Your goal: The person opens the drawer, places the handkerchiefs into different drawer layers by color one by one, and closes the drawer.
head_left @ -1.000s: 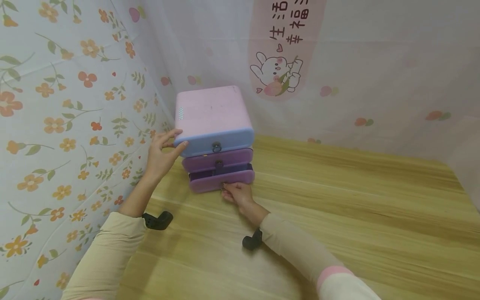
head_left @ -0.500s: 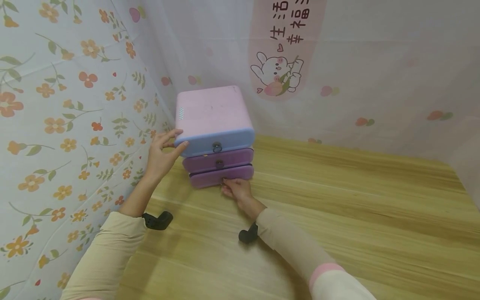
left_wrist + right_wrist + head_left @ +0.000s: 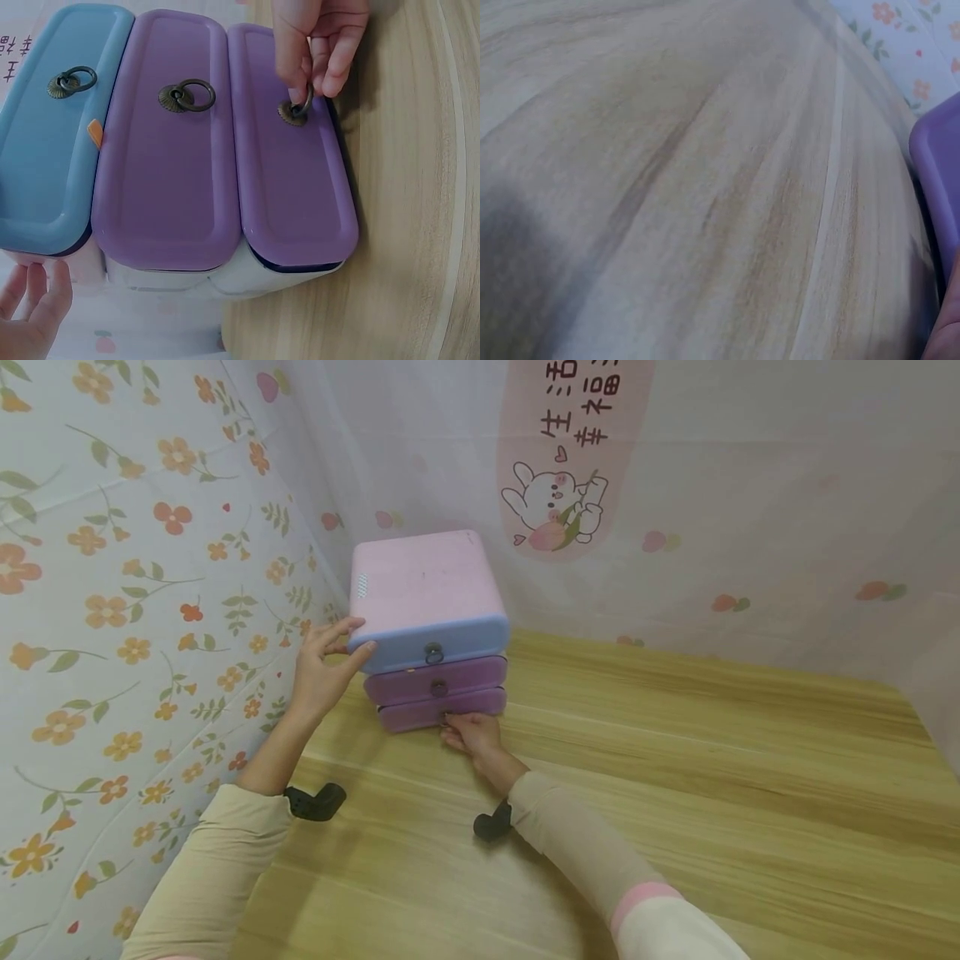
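A small three-drawer cabinet with a pink top (image 3: 423,577) stands in the left corner of the table. Its top drawer has a blue front (image 3: 472,637); the middle drawer (image 3: 480,672) and bottom drawer (image 3: 408,717) are purple. My left hand (image 3: 322,672) holds the cabinet's upper left corner, the thumb against the blue front's edge. My right hand (image 3: 478,739) pinches the ring pull (image 3: 294,114) of the bottom drawer, whose front sits close to the body with a narrow dark gap at one end. In the right wrist view only a bit of that hand (image 3: 946,330) shows.
The wood-grain table (image 3: 675,760) stretches right and toward me. A flower-print cloth (image 3: 135,610) hangs at the left, a pale printed cloth (image 3: 735,510) behind. A small orange tip (image 3: 94,133) sticks out between the top two drawers. Ring pulls (image 3: 187,96) hang on the upper drawers.
My right hand has moved toward the cabinet, pushing the bottom drawer from partly out to nearly flush; in the last half second it moved only slightly. My left hand has stayed at the corner.
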{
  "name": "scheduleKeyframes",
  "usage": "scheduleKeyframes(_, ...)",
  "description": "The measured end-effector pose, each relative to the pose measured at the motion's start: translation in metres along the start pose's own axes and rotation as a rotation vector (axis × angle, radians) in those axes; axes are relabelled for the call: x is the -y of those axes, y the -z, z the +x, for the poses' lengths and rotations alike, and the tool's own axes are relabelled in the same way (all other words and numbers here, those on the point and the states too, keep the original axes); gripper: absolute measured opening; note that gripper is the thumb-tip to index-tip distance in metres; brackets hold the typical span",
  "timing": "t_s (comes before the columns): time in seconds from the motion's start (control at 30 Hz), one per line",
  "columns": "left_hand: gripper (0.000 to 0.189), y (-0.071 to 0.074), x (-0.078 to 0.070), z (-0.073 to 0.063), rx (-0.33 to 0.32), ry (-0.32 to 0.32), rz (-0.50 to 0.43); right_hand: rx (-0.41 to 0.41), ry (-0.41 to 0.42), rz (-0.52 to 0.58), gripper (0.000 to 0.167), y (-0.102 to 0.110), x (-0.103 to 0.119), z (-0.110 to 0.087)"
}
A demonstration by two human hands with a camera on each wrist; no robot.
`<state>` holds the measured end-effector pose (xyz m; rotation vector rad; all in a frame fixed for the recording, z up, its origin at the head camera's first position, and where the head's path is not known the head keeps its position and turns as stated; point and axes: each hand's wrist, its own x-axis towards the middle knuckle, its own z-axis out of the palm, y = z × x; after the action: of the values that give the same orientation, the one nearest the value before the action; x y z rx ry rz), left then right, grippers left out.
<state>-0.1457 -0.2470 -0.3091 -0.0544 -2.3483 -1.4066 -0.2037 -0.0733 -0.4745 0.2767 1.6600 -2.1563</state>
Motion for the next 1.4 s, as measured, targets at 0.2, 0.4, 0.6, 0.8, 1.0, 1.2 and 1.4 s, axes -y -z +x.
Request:
scheduleKeyframes(0.2,0.035,0.0003,-0.0009,-0.0002,-0.012,0.004,-0.01,-0.009,0.018,-0.02,0.011,-0.0025,0.0033,0.0005)
scheduleKeyframes(0.4,0.036,-0.0008,-0.0027,-0.0013,-0.006,0.026,-0.007,-0.045,0.033,-0.028,0.013,-0.0033,0.0042,0.0053)
scheduleKeyframes(0.6,0.036,-0.0008,-0.0065,-0.002,0.006,0.038,-0.011,-0.052,0.032,-0.006,0.013,-0.0012,0.0023,0.0065)
scheduleKeyframes(0.8,0.037,-0.0002,-0.0067,-0.0021,0.01,0.051,0.0,-0.057,0.015,0.005,0.015,-0.0011,0.0013,0.0069)
scheduleKeyframes(1.0,0.037,-0.0001,-0.0048,-0.0022,0.003,0.056,0.002,-0.047,-0.003,-0.001,0.017,-0.0002,0.0016,0.0059)
scheduleKeyframes(1.2,0.037,0.0001,-0.0017,-0.002,0.001,0.045,-0.008,-0.008,-0.012,-0.026,0.017,0.0028,0.0036,0.0011)
scheduleKeyframes(1.4,0.036,-0.0007,0.0001,-0.002,-0.017,0.019,-0.011,0.042,-0.008,-0.046,0.02,0.0058,0.0027,-0.0016)
